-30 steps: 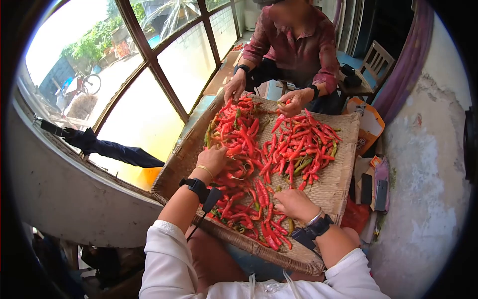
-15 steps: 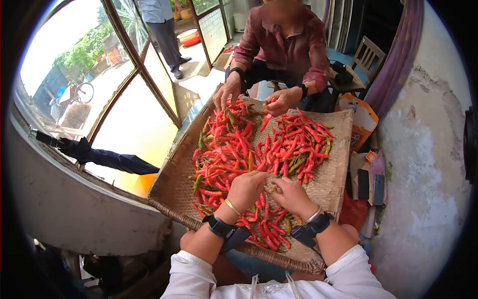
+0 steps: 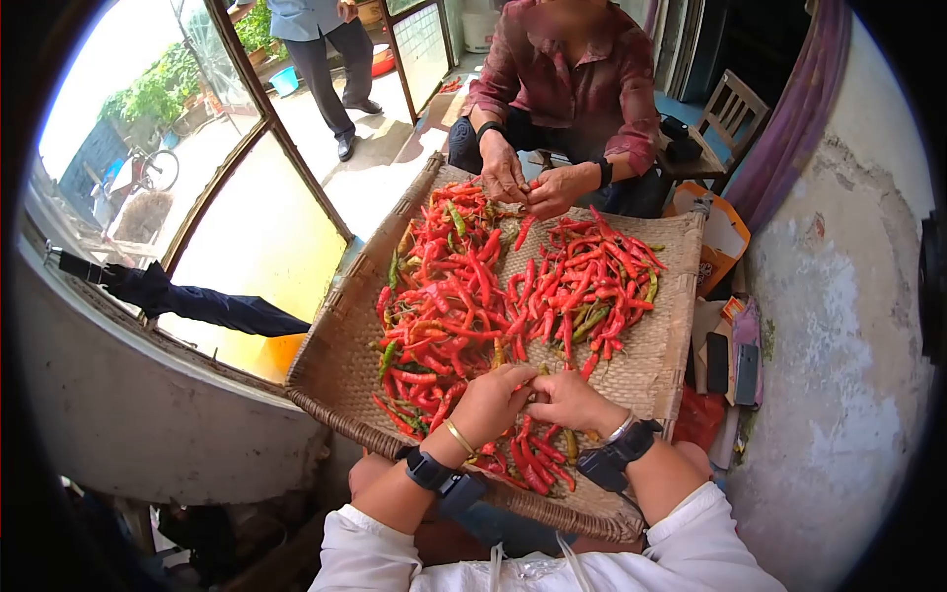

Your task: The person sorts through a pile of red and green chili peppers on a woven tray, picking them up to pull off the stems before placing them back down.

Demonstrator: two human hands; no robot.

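Observation:
Red chili peppers (image 3: 459, 286), with a few green ones mixed in, lie heaped on a woven tray (image 3: 330, 360). Over the near part of the tray, my left hand (image 3: 490, 400) and my right hand (image 3: 574, 403) meet with fingertips pinched together. A small greenish bit shows at the fingertips, but what they hold is mostly hidden. Beneath and just below my hands is a smaller group of red chilies (image 3: 533, 462). To the far right on the tray sits a separate pile of chilies (image 3: 592, 281).
Across the tray, a person in a dark red shirt (image 3: 572, 74) has both hands (image 3: 533, 187) together over the chilies. Someone else stands at the doorway (image 3: 316, 49). A folded umbrella (image 3: 212, 304) rests on the left ledge. Phones (image 3: 747, 373) lie by the right wall (image 3: 838, 326).
My hands have come together and moved slightly down toward me. The other person's hands have closed together at the tray's far edge. The standing person has shifted position.

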